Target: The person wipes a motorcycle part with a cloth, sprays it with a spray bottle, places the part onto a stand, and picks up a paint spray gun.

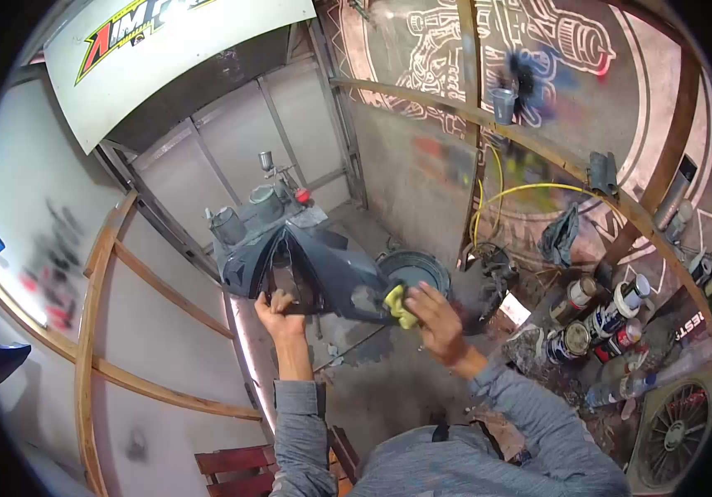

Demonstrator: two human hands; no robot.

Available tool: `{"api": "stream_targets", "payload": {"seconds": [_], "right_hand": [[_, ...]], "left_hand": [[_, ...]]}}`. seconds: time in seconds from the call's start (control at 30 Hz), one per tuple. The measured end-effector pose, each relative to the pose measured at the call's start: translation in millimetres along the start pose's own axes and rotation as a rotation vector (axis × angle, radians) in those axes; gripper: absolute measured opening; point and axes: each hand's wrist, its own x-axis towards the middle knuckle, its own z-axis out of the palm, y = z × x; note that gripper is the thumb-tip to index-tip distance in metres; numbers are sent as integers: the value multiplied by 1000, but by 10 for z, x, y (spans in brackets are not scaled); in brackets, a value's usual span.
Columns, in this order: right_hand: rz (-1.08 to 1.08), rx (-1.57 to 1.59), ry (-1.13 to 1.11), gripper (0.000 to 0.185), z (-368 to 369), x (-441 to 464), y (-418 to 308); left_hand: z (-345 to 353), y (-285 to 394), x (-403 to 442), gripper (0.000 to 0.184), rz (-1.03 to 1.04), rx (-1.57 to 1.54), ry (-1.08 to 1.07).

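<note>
Left hand [280,315]: fingers curled at the near rim of the opening [294,277] in the dark panel [341,272]. Panel sits aslant between the hands — looks stiff, thin-walled, probably light, slick if wet; rim the surest hold. Right hand [435,321]: fingers close together, pinching the soft yellow cloth [400,307] at panel's right end — bucket [445,282] just beyond.

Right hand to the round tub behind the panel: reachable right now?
Probably yes: the tub shows just beyond the right hand, with no obvious barrier between, though depth is hard to judge and the hand has a yellow cloth.
</note>
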Motion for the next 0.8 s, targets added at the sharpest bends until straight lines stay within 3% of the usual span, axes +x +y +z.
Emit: {"api": "stream_targets", "payload": {"seconds": [0.03, 0.1, 0.17, 0.23, 0.37, 0.47, 0.53, 0.57, 0.7, 0.73, 0.8], "right_hand": [[-5, 5, 4, 40, 2, 76, -73], [642, 271, 240, 29, 45, 158, -203], [816, 304, 424, 27, 143, 291, -69], [910, 536, 530, 28, 197, 415, 47], [310, 237, -49, 38, 473, 507, -161], [393, 366, -20, 42, 586, 796, -94], [146, 396, -110, 43, 542, 1014, -5], [144, 398, -118, 43, 533, 977, 22], [133, 172, -86, 35, 461, 653, 399], [113, 125, -136, 33, 388, 597, 452], [13, 51, -148, 30, 318, 574, 513]], "left_hand": [[-14, 29, -25, 29, -37, 15, -34], [-167, 76, 67, 28, -27, 8, -74], [-117, 24, -2, 26, -7, 160, -139], [-146, 32, -33, 25, -9, 227, -222], [-118, -5, -109, 27, -172, 194, -287], [-232, -47, -97, 35, -348, 119, -474], [-424, -17, 44, 36, -383, 81, -484], [-492, -2, 72, 36, -419, 41, -498], [-360, -148, 12, 38, -454, -3, -455], [-472, -165, 131, 40, -559, -75, -576], [-546, -164, 132, 40, -558, -74, -502]]}}
